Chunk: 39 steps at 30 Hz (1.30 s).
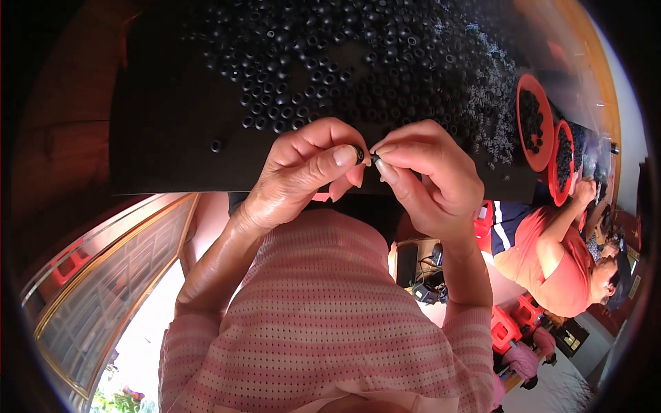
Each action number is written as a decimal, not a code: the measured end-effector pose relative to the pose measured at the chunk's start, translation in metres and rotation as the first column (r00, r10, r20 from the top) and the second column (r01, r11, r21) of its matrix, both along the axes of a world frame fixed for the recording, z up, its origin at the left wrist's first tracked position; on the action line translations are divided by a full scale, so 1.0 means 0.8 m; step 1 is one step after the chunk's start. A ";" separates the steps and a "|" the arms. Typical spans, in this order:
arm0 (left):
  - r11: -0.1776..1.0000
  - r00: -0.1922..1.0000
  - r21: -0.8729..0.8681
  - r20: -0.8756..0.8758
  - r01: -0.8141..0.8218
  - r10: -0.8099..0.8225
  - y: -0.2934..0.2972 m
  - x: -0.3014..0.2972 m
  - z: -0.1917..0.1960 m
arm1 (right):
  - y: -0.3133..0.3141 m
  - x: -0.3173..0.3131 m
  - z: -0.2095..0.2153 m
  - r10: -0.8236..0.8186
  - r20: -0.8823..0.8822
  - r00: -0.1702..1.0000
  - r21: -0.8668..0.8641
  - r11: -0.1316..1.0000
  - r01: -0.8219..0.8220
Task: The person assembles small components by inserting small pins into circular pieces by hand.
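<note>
Left hand (303, 172) grip pinched tight on a small black ring (359, 154); right hand (420, 172) grip pinched on a tiny dark piece (376, 159) touching it, over the desk's (165, 138) near edge. Loose black rings (330, 62) cover the desk's far side.

No packages, labels, signs or screens can be made out for certain. The nearest to one is a small pale rectangular card or sticker (634, 286) at the far right edge, behind the co-worker; it is too small and blurred to tell which. Low on the right, a small framed panel with light squares (571, 339) shows near the floor; whether it is a sign is unclear.
</note>
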<state>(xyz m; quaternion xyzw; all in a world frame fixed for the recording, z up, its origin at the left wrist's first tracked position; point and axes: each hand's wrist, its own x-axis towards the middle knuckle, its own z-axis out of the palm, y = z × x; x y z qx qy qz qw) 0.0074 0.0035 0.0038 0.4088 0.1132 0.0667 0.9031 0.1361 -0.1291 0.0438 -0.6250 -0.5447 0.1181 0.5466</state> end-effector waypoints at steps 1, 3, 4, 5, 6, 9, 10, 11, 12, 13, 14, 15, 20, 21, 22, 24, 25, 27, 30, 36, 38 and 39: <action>1.000 1.000 0.000 0.001 -0.003 0.003 0.000 0.000 0.000 | 0.001 0.000 0.001 0.001 0.003 1.000 0.004 1.000 -0.001; 1.000 1.000 0.010 0.022 0.021 -0.022 0.001 0.001 0.000 | 0.003 0.001 0.000 0.005 0.006 1.000 0.008 1.000 -0.005; 1.000 1.000 0.010 0.023 0.019 -0.019 0.001 0.000 0.000 | 0.002 0.004 -0.002 0.036 0.029 0.999 0.010 0.999 -0.036; 1.000 1.000 0.010 0.020 0.018 -0.018 0.001 0.000 -0.001 | 0.002 0.005 -0.003 0.067 0.053 0.996 0.011 0.998 -0.067; 1.000 1.000 0.011 0.018 0.018 -0.019 0.000 -0.001 -0.001 | 0.002 0.005 -0.003 0.068 0.053 0.996 0.011 0.998 -0.069; 0.999 1.000 0.037 0.005 0.024 -0.024 0.001 -0.001 0.000 | 0.003 0.004 -0.003 0.083 0.076 0.994 0.026 0.996 -0.085; 0.999 1.000 0.036 0.005 0.023 -0.023 0.000 -0.001 0.000 | 0.004 0.002 -0.003 0.078 0.072 0.994 0.024 0.997 -0.079; 0.999 1.000 0.048 0.005 0.020 -0.020 0.000 -0.001 -0.001 | 0.004 0.001 -0.004 0.072 0.068 0.995 0.021 0.997 -0.073; 0.998 1.000 0.059 0.005 0.019 -0.019 0.000 -0.001 -0.001 | 0.004 0.000 -0.003 0.071 0.067 0.995 0.021 0.997 -0.073; 0.998 1.000 0.059 0.004 0.019 -0.020 0.000 -0.001 -0.001 | 0.003 -0.001 -0.002 0.063 0.060 0.996 -0.006 0.998 -0.063; 0.998 1.000 0.053 0.002 0.021 -0.021 0.001 -0.002 -0.001 | 0.003 -0.002 -0.001 0.054 0.052 0.997 -0.033 0.998 -0.053; 0.999 1.000 0.047 0.001 0.021 -0.022 0.001 -0.001 -0.001 | 0.002 -0.002 0.000 0.054 0.051 0.997 -0.034 0.998 -0.052; 0.998 1.000 0.068 0.000 0.017 -0.017 -0.001 0.001 -0.001 | 0.002 -0.003 0.000 0.015 0.148 0.989 -0.013 1.000 -0.013; 0.997 1.000 0.072 0.002 0.021 -0.021 -0.001 0.001 -0.001 | 0.003 -0.004 0.001 0.014 0.146 0.989 -0.013 1.000 -0.012; 0.997 1.000 0.072 0.000 0.023 -0.023 -0.001 0.001 0.000 | 0.004 -0.005 0.003 0.013 0.116 0.993 -0.024 1.000 -0.010; 0.999 1.000 0.043 -0.018 0.017 -0.017 -0.001 0.000 0.002 | 0.005 -0.005 0.006 0.012 0.084 0.996 -0.035 0.999 -0.009; 0.999 1.000 0.043 -0.019 0.018 -0.017 -0.001 0.000 0.002 | 0.006 -0.004 0.007 0.028 0.057 0.998 -0.041 0.999 -0.026; 0.999 0.999 0.047 -0.019 0.027 -0.026 0.000 -0.001 0.002 | 0.004 -0.005 0.007 0.044 0.029 0.999 -0.047 0.998 -0.042; 0.998 1.000 0.065 0.003 0.023 -0.023 -0.001 -0.001 0.002 | -0.002 -0.008 0.005 0.026 -0.107 0.994 -0.076 0.997 -0.035; 0.998 1.000 0.055 -0.002 0.018 -0.018 -0.002 -0.001 0.000 | 0.003 -0.007 0.005 0.029 -0.101 0.994 -0.041 0.999 -0.033; 0.997 1.000 0.072 0.005 0.017 -0.017 -0.002 -0.002 0.000 | 0.004 -0.009 0.007 0.035 -0.136 0.990 -0.041 0.998 -0.041; 0.996 1.000 0.089 0.012 0.016 -0.017 -0.003 -0.001 -0.001 | 0.004 -0.009 0.007 0.035 -0.137 0.990 -0.041 0.998 -0.041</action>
